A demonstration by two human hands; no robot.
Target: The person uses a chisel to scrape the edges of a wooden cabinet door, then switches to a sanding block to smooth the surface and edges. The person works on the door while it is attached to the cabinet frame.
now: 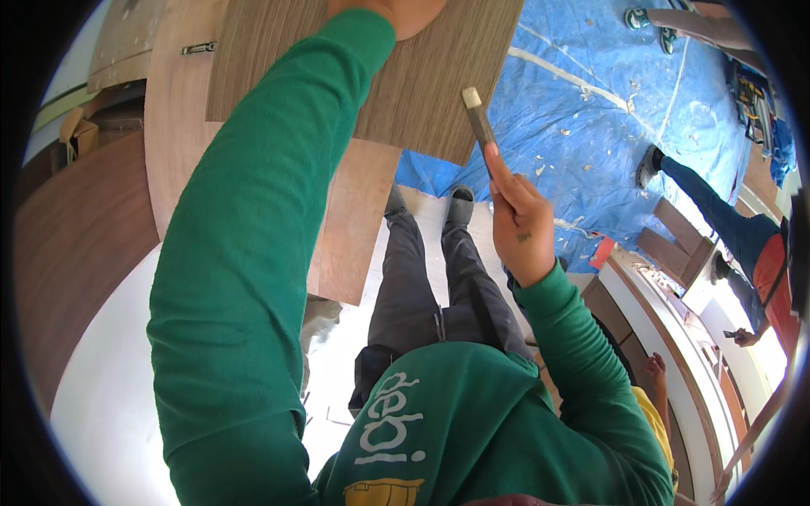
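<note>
My right hand (521, 228) is closed around a narrow grey-brown stick with a pale, blunt end (479, 118). That end points up and away, over the near right corner of a brown wood-grain panel (422, 93). At the top edge of the picture, my left hand (403, 12) shows only in part, over the same panel. Its fingers lie outside the picture, so I cannot make out what they do. Below the panel lies a paler wooden board (346, 219), partly covered by my left sleeve.
A metal hinge (199, 49) sits on the board at the left. Blue sheeting (582, 126) with scattered scraps covers the floor at the right. A person in dark trousers (709, 194) is there, near some wooden pieces (673, 240). Another person's hand (656, 368) shows at lower right.
</note>
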